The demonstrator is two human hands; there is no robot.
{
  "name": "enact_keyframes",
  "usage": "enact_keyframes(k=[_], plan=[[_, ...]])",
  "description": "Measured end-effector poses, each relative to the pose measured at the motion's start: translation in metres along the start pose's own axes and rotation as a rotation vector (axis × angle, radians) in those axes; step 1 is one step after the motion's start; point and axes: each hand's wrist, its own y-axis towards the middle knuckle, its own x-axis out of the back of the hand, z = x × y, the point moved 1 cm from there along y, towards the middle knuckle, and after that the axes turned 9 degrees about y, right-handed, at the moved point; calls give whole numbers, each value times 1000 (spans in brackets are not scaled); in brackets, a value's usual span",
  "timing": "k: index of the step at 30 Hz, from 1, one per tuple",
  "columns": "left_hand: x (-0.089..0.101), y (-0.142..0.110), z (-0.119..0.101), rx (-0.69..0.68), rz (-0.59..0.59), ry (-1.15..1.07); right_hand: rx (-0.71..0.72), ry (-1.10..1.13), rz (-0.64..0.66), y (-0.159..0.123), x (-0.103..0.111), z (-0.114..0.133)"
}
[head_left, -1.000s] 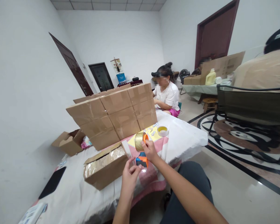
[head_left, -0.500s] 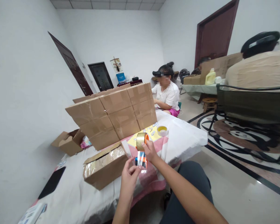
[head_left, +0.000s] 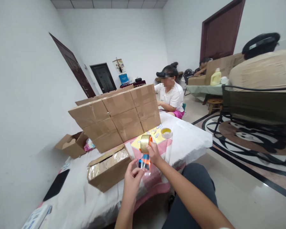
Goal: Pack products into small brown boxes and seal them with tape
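My right hand [head_left: 153,153] grips an orange tape dispenser [head_left: 146,149] with a brown roll of packing tape, held over the table's near edge. My left hand [head_left: 132,176] pinches the free end of a clear tape strip [head_left: 145,165] drawn down from the roll. Just left of my hands lies a cardboard box [head_left: 108,168] with tape across its top. Behind it stands a stack of several sealed cardboard boxes [head_left: 116,116].
A spare tape roll [head_left: 166,132] lies on the white-covered table [head_left: 188,140]. A black phone [head_left: 56,188] rests at the table's left. A person in a white shirt [head_left: 170,95] sits beyond the stack. An open box [head_left: 71,144] sits on the floor left; a chair [head_left: 257,108] stands right.
My left hand took the tape's end and drew a short clear strip down from the roll. The dispenser stayed nearly in place. The view shifted slightly.
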Motion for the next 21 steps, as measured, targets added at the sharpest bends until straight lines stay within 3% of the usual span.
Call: enact_keyframes(k=[13,21], plan=[[0,-1,2,8,1,-22,-46,-48,-49,3,-1,5],[7,1,21,11,5,6,-107,-52,-48,-1,-6,-2]])
